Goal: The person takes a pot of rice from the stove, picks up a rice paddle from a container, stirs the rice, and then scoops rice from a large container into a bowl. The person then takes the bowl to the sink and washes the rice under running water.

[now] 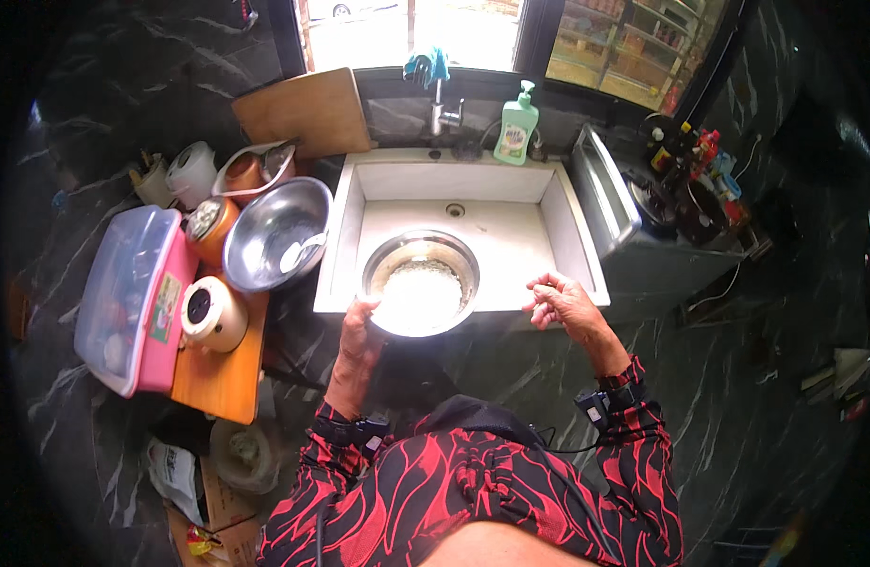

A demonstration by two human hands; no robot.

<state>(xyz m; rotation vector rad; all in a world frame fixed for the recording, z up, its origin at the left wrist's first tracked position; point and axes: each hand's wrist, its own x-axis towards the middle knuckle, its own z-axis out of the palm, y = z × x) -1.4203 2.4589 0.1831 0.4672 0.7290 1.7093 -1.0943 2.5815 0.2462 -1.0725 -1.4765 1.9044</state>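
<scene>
My left hand (pixel 359 340) grips the near left rim of a round metal bowl (pixel 470 266). The bowl stands over the front part of a white sink (pixel 506 241), its near side reaching past the sink's front edge. Pale, wet-looking contents (pixel 421 287) lie in it, too washed out by glare to name; they may be grains. To the right, apart from the bowl, my right hand (pixel 566 305) hovers over the sink's front edge. Its fingers are loosely bent and somewhat apart, with nothing visible in them.
Behind the sink stand a faucet (pixel 438 117) and a green pump bottle (pixel 516 127). At left, a large steel basin (pixel 272 220) sits beside a pink bin (pixel 169 312) with a clear lid. A wooden cutting board (pixel 304 113) leans behind. A gas stove (pixel 651 202) flanks the sink's right side.
</scene>
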